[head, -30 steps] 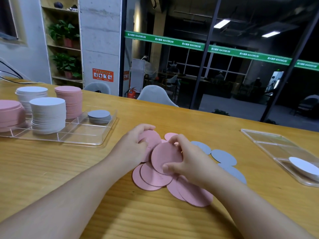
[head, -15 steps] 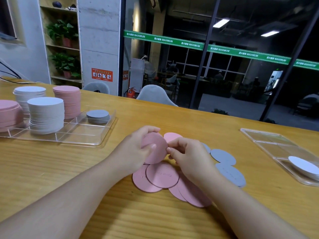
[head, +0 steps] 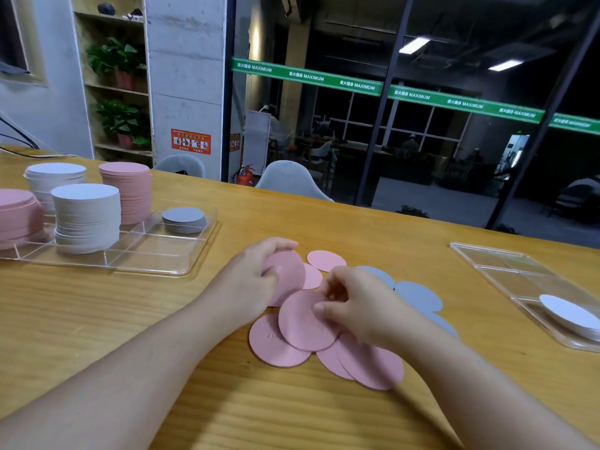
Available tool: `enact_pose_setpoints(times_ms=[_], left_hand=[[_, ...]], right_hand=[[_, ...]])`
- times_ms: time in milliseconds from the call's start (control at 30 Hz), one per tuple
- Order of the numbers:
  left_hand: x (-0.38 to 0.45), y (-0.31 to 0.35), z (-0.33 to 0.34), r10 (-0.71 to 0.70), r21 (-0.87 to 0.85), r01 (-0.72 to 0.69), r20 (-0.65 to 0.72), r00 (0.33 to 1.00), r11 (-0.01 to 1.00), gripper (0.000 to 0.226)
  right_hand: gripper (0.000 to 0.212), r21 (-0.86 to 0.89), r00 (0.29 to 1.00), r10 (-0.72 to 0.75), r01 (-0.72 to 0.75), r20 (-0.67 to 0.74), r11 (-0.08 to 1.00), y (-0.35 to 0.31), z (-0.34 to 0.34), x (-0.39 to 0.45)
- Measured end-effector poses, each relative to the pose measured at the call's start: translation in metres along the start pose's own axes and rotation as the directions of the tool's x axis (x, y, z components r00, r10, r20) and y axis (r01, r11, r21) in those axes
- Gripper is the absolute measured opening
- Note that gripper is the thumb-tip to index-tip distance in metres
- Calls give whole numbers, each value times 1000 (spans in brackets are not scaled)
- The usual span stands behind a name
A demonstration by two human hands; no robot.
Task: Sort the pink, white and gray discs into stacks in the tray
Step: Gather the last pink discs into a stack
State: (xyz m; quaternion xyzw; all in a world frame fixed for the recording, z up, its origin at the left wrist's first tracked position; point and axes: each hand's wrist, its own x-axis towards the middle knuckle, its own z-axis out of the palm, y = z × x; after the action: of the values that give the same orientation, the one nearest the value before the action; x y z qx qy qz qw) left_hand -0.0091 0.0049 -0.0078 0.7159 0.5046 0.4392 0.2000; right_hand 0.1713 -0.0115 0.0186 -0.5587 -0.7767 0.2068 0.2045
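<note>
On the counter (head: 97,319) before you, your left hand (head: 250,280) grips a pink disc (head: 287,274) — your right hand (head: 354,306) pinches another pink disc (head: 302,323) atop the loose pink pile, well apart from the tray (head: 181,258).

Loose discs: flat round pink discs (head: 370,363) overlapping on the wood, flat round gray discs (head: 418,295) just beside them.
Tray: clear plastic compartment tray (head: 194,254) holding pink, white and one low gray stack (head: 184,219) (separate compartments).
</note>
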Motion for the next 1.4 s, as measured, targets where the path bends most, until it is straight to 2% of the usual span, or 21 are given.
enact_pose_setpoints(times_ms=[133, 300, 433, 633, 767, 867, 1000, 1267, 1400], left_hand=[[0, 0, 2, 15, -56, -13, 33, 999, 998, 37], [0, 2, 2, 41, -67, -39, 37, 998, 997, 26], [-1, 1, 1, 65, 22, -66, 46, 997, 998, 38], [-1, 0, 0, 58, 18, -59, 35, 998, 998, 43], [-1, 1, 0, 46, 33, -47, 10, 999, 998, 45], [0, 1, -1, 27, 47, -26, -41, 999, 999, 46], [0, -1, -1, -1, 66, 5, -68, 998, 998, 44], [2, -4, 0, -18, 61, 24, -97, 995, 998, 45], [1, -2, -1, -10, 54, 15, -108, 994, 998, 46]], right_hand=[[12, 240, 968, 68, -9, -240, 971, 4, 3, 6], [12, 329, 948, 95, 10, -303, 944, 5, 11, 7], [14, 360, 945, 68, 55, -321, 931, 0, 14, 6], [21, 331, 975, -39, 112, -218, 937, -3, 19, 5], [14, 131, 974, -87, 117, -209, 984, -6, 12, 3], [27, 14, 995, -94, 95, -45, 995, -15, 7, -4], [53, -114, 985, -64, 83, 163, 990, -22, 10, -12], [44, -78, 957, -90, 115, 275, 990, -28, 12, -10], [49, -74, 966, -79, 100, 247, 992, -23, 14, -8]])
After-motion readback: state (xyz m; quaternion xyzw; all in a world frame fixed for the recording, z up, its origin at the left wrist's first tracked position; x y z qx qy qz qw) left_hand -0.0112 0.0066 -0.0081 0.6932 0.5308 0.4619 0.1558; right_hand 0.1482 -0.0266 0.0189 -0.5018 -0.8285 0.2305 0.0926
